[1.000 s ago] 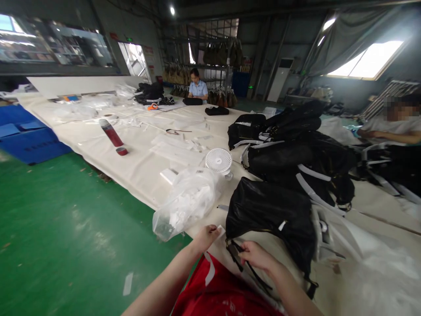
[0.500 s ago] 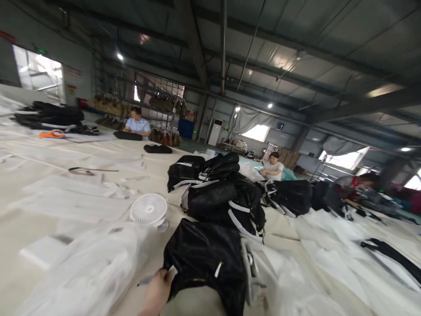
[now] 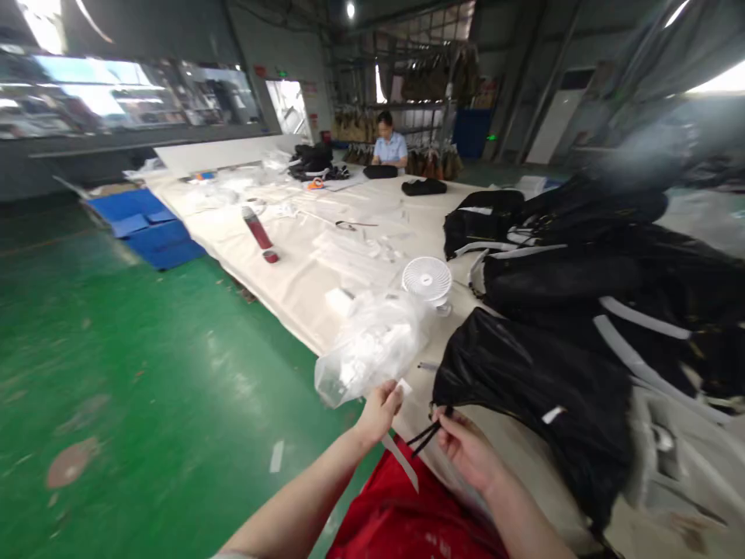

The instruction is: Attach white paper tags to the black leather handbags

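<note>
My left hand (image 3: 378, 413) is closed in a pinch, with a small white slip (image 3: 403, 387) sticking out at its fingertips. Below that hand hangs a pale strip (image 3: 403, 463), whose upper end is hidden near my wrist. Black cords (image 3: 424, 439) are pinched between the fingers of my right hand (image 3: 466, 449), at the near corner of a black bag (image 3: 524, 388). The bag lies on the table with a white tab on its front. Left of it, beyond my left hand, is a crumpled clear plastic bag (image 3: 372, 341).
A white fan (image 3: 427, 279) stands beyond the plastic bag. Black bags with pale straps (image 3: 559, 287) are heaped at right. A red bottle (image 3: 258, 230) lies near the table's left edge. Across the table sits a person in light blue (image 3: 389, 147). Green floor (image 3: 174, 404) lies left.
My view has swung left, showing the green floor and table edge. Earlier one hand was at the black bag's corner; now both hands are before me, the right one pinching black cords.
</note>
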Available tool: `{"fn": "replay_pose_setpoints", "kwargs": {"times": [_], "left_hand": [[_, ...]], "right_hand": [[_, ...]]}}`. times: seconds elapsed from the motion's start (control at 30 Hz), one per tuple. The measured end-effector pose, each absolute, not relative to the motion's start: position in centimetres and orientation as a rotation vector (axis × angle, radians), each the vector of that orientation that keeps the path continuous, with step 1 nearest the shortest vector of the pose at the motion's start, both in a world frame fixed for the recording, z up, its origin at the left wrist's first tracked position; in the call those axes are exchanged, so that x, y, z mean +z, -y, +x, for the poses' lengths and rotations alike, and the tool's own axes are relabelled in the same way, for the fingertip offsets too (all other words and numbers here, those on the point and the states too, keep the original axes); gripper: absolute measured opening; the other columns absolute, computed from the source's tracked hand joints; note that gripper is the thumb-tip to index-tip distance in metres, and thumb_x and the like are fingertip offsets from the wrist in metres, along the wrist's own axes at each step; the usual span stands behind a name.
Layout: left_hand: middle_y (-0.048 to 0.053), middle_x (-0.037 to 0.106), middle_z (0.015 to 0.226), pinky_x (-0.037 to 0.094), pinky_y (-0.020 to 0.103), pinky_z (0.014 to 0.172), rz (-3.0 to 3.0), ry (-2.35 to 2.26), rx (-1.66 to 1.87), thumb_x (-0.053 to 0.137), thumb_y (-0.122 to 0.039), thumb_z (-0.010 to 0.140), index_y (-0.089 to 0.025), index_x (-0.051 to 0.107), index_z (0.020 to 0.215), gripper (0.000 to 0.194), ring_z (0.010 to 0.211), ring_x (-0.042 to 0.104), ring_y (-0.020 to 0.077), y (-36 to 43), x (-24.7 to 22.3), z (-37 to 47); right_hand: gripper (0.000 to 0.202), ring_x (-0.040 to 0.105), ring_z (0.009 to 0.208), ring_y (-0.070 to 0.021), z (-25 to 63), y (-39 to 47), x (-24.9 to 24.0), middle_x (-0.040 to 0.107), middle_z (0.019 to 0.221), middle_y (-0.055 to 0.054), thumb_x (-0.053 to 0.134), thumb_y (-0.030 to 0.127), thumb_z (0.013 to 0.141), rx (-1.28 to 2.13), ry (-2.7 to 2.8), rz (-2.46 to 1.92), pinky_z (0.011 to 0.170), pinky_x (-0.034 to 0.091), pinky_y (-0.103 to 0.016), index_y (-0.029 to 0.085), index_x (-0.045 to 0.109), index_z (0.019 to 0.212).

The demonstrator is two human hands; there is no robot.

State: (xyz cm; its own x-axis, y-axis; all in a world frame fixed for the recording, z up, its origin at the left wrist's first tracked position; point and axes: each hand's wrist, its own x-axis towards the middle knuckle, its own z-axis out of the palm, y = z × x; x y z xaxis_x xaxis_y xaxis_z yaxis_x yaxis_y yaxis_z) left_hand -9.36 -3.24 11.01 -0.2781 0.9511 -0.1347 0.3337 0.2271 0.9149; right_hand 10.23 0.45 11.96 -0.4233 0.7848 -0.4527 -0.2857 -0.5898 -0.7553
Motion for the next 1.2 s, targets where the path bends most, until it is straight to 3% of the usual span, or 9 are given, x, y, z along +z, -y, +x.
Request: {"fn": "replay_pose_setpoints", "kwargs": {"times": [0.17, 0.33, 0.77, 1.2], "left_hand": [[-0.005, 0.044, 0.062, 0.031, 0.021, 0.053, 1.287, -1.535, 0.973, 0.058, -0.048, 0.083, -0.018, 0.051, 0.073, 0.033, 0.057, 0.037, 0.0091, 6.8, 11.7, -11.2], [-0.001, 0.055, 0.064, 0.033, 0.021, 0.055, 1.31, -1.435, 0.853, 0.055, -0.048, 0.088, -0.015, 0.057, 0.074, 0.036, 0.057, 0.044, 0.0094, 7.6, 12.7, -12.3], [0.003, 0.063, 0.07, 0.04, 0.021, 0.057, 1.292, -1.399, 0.852, 0.058, -0.053, 0.085, -0.015, 0.062, 0.076, 0.04, 0.063, 0.053, 0.012, 6.7, 14.3, -12.1], [0.002, 0.061, 0.07, 0.04, 0.022, 0.057, 1.28, -1.417, 0.839, 0.059, -0.051, 0.084, -0.015, 0.062, 0.079, 0.037, 0.062, 0.052, 0.0117, 6.1, 14.3, -12.8]], "right_hand": [[0.031, 0.062, 0.059, -0.0061, 9.5, -1.4, 11.8, 0.073, 0.078, 0.002, 0.092, 0.027, 0.055, 2.091, 0.438, -1.083, 0.054, 0.053, -0.014, 0.02, 0.074, 0.08], [0.028, 0.065, 0.06, -0.0079, 9.1, -1.4, 12.5, 0.074, 0.078, 0.001, 0.09, 0.026, 0.06, 2.046, 0.441, -1.077, 0.054, 0.055, -0.014, 0.019, 0.073, 0.081], [0.03, 0.067, 0.069, -0.0096, 9.4, -1.1, 12.2, 0.074, 0.079, 0.003, 0.09, 0.027, 0.058, 2.044, 0.455, -1.076, 0.062, 0.056, -0.016, 0.02, 0.072, 0.08], [0.027, 0.066, 0.069, -0.0122, 9.6, -0.6, 12.4, 0.074, 0.081, -0.002, 0.088, 0.028, 0.061, 2.054, 0.558, -1.043, 0.063, 0.054, -0.021, 0.018, 0.072, 0.081]]}}
